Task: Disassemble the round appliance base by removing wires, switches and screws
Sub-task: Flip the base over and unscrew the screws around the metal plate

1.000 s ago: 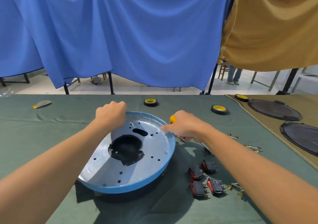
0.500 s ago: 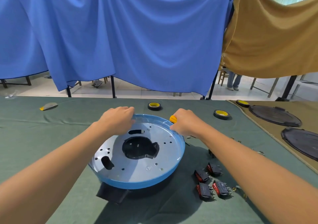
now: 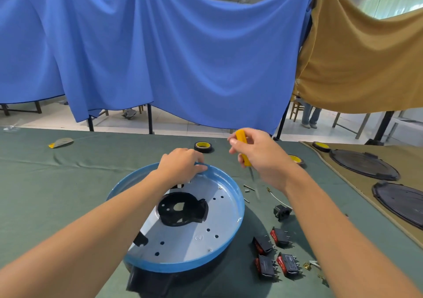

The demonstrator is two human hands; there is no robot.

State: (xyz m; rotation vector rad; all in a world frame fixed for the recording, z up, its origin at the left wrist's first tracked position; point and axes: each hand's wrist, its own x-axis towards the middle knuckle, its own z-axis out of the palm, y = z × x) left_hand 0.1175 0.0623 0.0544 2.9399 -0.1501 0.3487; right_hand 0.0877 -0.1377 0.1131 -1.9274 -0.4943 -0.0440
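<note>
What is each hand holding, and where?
Right hand grips the yellow-handled screwdriver by its handle; left hand holds the round blue appliance base by its far rim.

The round base [image 3: 226, 233] has a blue rim and silver inside. The screwdriver handle [image 3: 243, 146] is yellow; the switches [image 3: 274, 254] are black and red.

Both forearms stretch toward twelve o'clock. The left hand [image 3: 183, 163] curls over the base [image 3: 239, 198] rim; the right hand [image 3: 259, 157], raised at one o'clock, grips the screwdriver [image 3: 240, 135].
</note>
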